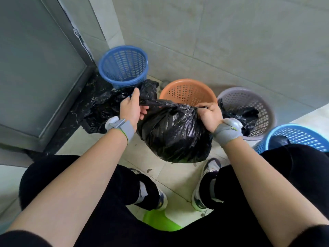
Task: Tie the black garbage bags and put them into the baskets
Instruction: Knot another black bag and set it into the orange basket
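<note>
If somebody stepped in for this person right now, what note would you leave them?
Left hand and right hand each grip one end of the neck of the held bag, in front of the orange basket.
Done: second bag in the grey basket, third bag in the near blue basket.
Left: finish this knot, basket it, then the loose bag on the floor by the left hand. Orange and far blue basket show no bag.

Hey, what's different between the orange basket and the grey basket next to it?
The orange basket shows no bag in its visible part; the grey basket holds a black bag. The orange basket has small round holes; the grey basket has larger squarish ones. Both are round, perforated plastic baskets standing upright.
</note>
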Demonstrator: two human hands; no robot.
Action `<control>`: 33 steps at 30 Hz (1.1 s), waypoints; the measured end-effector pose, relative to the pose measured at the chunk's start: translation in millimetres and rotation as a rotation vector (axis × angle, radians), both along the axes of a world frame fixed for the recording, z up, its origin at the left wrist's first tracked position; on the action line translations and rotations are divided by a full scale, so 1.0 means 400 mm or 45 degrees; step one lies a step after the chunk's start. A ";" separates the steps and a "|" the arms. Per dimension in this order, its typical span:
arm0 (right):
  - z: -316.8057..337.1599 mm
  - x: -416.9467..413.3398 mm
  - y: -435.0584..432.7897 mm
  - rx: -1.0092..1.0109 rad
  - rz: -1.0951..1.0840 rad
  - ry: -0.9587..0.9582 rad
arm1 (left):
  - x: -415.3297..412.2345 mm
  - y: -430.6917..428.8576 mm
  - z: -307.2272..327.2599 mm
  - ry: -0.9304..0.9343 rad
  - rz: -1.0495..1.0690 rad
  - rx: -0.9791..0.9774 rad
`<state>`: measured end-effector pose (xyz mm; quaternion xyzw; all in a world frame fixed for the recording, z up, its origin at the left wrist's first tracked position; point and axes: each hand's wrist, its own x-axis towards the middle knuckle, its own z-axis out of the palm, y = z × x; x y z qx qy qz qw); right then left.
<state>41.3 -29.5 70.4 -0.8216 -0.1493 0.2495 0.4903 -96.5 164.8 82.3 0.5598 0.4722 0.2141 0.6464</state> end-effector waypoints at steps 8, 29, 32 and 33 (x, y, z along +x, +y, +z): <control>0.078 0.067 -0.022 0.032 -0.453 -0.153 | 0.006 0.012 0.040 -0.043 0.001 0.033; -0.191 0.244 0.131 0.054 -0.629 0.481 | 0.201 0.040 -0.326 0.346 -0.152 -0.603; -0.222 0.232 0.124 -0.363 -0.371 0.115 | 0.191 0.060 -0.339 0.401 -0.152 -0.521; -0.231 0.222 0.129 -0.390 -0.276 -0.004 | 0.187 0.067 -0.345 0.401 -0.151 -0.507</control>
